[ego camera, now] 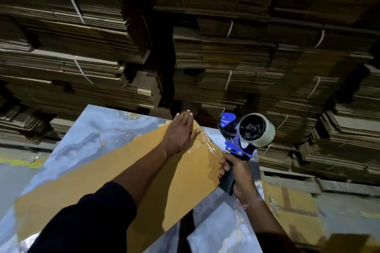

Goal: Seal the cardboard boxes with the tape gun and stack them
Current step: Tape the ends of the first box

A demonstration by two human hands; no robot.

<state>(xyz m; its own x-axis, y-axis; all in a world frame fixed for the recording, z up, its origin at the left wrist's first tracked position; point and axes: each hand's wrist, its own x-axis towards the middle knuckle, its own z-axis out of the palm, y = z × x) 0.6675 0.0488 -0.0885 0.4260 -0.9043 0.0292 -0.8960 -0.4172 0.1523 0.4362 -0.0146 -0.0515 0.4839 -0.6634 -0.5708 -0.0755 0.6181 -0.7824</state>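
Note:
A flat brown cardboard box point(115, 172) lies across a marbled blue-grey table point(86, 131). My left hand point(182, 132) presses flat, fingers straight, on the box's far end, beside a shiny strip of clear tape point(205, 148) laid over that end. My right hand point(239, 174) grips the dark handle of a blue tape gun point(236, 144), held upright just off the box's right edge. The gun carries a roll of clear tape point(258, 132).
Tall stacks of flattened, strapped cardboard point(226, 47) fill the whole background behind the table. A flat cardboard piece point(292, 207) lies on the floor at the right. A grey floor with a yellow mark point(22, 163) shows at the left.

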